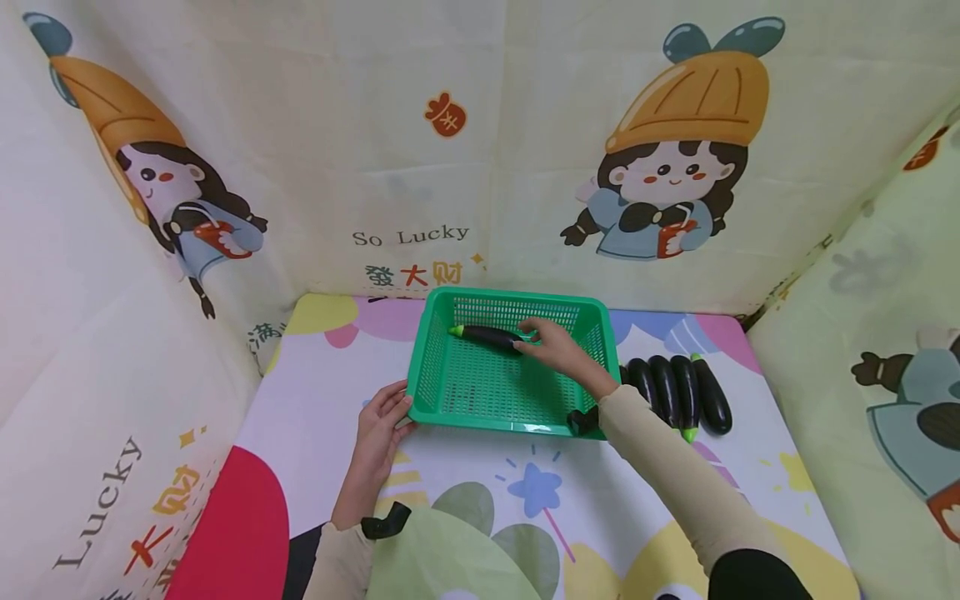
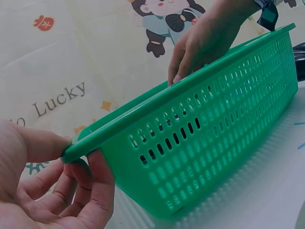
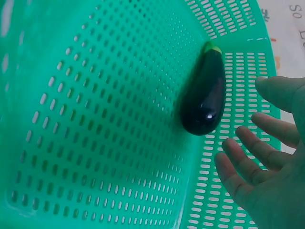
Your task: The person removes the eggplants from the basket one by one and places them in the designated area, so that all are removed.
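Nearest the person, the left hand [image 1: 378, 425] grips the basket [image 1: 442, 379] at its near left corner: thumb on top of the rim, fingers curled beneath it, as the left wrist view shows. Past it the right sleeve [image 1: 660, 450] crosses the basket's near right corner and hides part of the rim there, along with the near end of the closest of the four aubergines [image 1: 678, 392] lying side by side on the mat [image 1: 300, 392], to the right of that arm. Farther in, the right hand [image 1: 555, 346] hovers over the basket floor, fingers spread and loose, holding nothing. Just beyond its fingertips lies one aubergine [image 1: 487, 336], apart from them in the right wrist view, its long axis along the basket's far wall, green stem end pointing away from the hand, toward the left
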### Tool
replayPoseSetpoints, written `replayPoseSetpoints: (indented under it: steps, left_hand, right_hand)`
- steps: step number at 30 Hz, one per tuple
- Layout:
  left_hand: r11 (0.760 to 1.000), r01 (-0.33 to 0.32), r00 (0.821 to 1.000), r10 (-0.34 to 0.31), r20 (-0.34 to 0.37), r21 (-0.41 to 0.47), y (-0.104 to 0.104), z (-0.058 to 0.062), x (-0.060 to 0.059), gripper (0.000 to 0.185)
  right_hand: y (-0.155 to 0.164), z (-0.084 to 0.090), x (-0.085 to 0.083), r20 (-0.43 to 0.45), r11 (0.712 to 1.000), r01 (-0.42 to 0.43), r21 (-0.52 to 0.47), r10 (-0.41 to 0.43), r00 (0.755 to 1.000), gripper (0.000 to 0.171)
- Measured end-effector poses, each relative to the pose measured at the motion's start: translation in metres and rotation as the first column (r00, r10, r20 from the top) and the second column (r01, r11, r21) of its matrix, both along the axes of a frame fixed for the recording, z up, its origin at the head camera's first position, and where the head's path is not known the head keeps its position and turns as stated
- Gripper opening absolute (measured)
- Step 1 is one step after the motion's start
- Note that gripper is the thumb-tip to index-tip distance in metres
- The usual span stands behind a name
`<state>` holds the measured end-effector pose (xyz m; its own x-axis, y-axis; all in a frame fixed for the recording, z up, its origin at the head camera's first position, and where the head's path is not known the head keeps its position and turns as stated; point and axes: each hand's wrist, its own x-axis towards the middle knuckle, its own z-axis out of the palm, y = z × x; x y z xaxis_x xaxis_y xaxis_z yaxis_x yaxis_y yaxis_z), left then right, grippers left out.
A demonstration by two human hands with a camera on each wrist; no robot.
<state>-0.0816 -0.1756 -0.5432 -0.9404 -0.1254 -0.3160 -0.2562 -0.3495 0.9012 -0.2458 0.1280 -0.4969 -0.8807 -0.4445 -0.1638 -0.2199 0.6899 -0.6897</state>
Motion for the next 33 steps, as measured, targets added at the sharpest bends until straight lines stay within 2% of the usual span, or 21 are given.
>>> replayPoseSetpoints:
  steps: [7, 20, 33]
  left_hand:
    - [1.0, -0.002, 1.0, 0.002, 0.0, 0.006, 0.0, 0.0, 0.001, 0.043]
    - [1.0, -0.001, 1.0, 0.001, -0.004, 0.005, 0.0, 0.0, 0.0, 0.045]
    - [1.0, 0.003, 1.0, -0.003, -0.004, 0.003, 0.0, 0.0, 0.0, 0.044]
  right_hand:
    - [-0.005, -0.006, -0.007, 0.035, 0.999, -0.012, 0.029, 0.011, 0.999, 0.05]
    - [-0.017, -0.013, -0.021, 0.033, 0.992, -0.04, 0.116, 0.036, 0.999, 0.05]
    - [-0.02, -0.018, -0.025, 0.063, 0.982, -0.048, 0.181, 0.037, 0.997, 0.047]
